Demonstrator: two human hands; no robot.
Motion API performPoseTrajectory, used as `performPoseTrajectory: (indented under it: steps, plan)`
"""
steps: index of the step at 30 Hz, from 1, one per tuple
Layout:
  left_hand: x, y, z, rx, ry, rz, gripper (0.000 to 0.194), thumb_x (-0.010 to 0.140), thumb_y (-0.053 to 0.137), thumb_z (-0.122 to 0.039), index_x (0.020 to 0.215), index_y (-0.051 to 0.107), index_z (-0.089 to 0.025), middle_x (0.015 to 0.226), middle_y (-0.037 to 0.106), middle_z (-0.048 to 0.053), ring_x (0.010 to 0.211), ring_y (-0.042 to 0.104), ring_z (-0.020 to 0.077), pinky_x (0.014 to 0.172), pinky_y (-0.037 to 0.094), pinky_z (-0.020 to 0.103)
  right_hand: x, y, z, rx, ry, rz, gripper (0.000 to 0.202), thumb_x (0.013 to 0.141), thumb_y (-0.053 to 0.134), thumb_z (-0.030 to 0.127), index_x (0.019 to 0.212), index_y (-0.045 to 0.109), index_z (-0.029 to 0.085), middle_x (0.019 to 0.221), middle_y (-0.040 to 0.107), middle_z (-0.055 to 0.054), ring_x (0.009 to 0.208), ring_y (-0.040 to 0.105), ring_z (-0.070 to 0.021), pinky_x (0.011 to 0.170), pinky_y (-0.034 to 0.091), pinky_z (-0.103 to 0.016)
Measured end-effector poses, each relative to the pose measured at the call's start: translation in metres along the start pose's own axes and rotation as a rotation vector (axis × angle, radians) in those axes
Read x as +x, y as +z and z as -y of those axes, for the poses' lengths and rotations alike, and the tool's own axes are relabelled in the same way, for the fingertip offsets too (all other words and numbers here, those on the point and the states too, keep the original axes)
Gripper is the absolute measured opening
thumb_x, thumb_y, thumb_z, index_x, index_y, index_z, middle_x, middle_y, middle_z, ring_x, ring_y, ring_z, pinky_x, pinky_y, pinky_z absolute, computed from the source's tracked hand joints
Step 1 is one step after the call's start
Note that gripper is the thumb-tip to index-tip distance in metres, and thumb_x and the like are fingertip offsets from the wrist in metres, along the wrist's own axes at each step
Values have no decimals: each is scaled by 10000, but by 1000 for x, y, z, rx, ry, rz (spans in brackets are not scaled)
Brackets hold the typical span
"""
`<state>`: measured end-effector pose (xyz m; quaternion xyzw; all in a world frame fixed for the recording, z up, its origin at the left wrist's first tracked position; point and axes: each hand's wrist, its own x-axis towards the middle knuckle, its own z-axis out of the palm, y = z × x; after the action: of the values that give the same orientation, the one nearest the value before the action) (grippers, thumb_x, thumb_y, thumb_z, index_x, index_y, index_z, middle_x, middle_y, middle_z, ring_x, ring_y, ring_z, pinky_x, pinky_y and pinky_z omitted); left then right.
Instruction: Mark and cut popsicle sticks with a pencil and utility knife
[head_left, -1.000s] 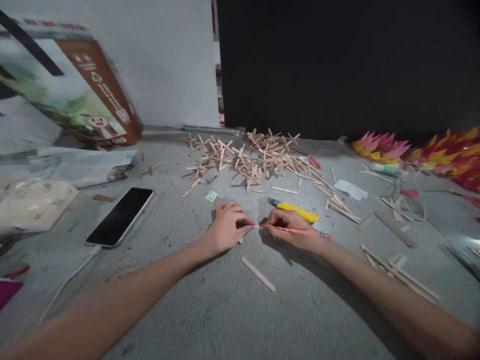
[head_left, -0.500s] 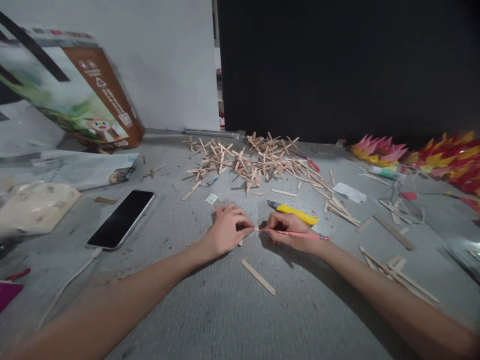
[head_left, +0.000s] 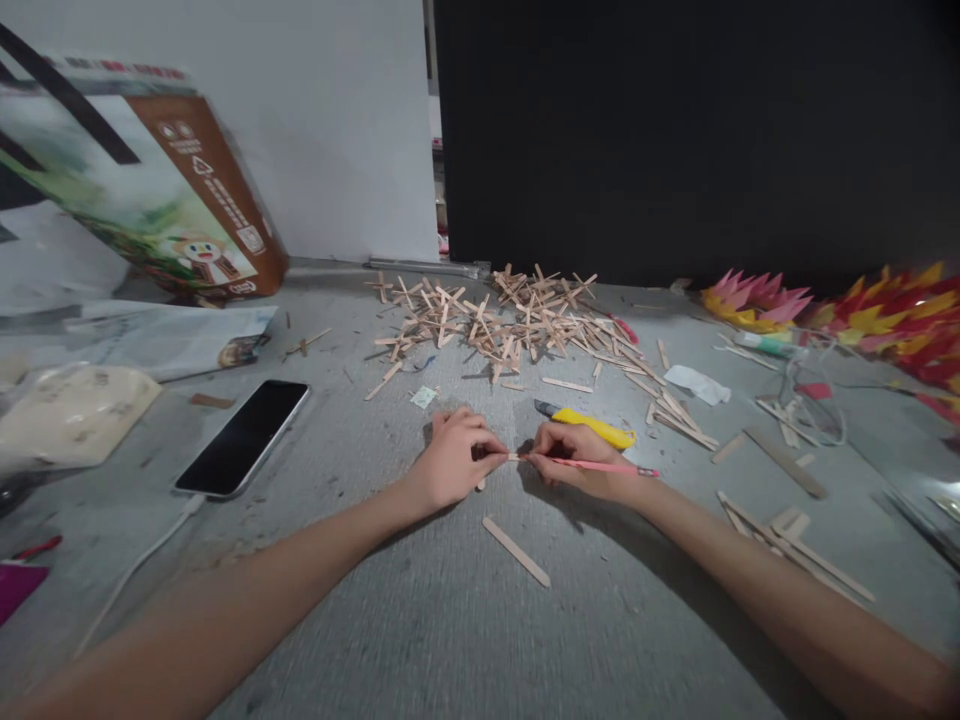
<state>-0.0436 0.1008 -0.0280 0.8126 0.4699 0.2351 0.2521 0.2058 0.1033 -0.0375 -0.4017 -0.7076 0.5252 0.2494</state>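
Observation:
Between the thumb and fingers of my left hand [head_left: 455, 458] is a small wooden stick [head_left: 514, 457], of which only a short end shows. My right hand [head_left: 574, 457] pinches a pink pencil [head_left: 611, 467], its eraser end pointing right and its tip down at the stick. A yellow utility knife [head_left: 594, 427] lies just behind my right hand, blade end to the left. In front of my hands a loose wooden craft stick [head_left: 516, 552] rests on the grey table [head_left: 420, 630]. Part of another stick peeks out under my left hand.
A heap of crossed wooden sticks [head_left: 487, 320] spreads at the back, with more loose sticks [head_left: 795, 550] to the right. On the left lie a phone [head_left: 244, 440] with its cable and a printed bag [head_left: 187, 200]. Folded paper pieces [head_left: 757, 302] stand at the far right.
Both hands stay almost where they were. The pencil and my right hand have shifted only very slightly; nothing was taken up or let go.

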Motion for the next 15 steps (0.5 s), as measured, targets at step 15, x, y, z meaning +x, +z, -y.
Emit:
performPoseTrajectory:
  steps: [15]
  plan:
    - [1, 3, 4, 6, 22, -2, 75, 920, 771, -304, 895, 838, -281, 897, 737, 35, 1032, 606, 266, 1019, 334, 493, -8, 6, 1, -50, -28, -199, 277, 963, 677, 472, 873, 612, 217, 670, 657, 9, 574, 591, -140, 533, 434, -262]
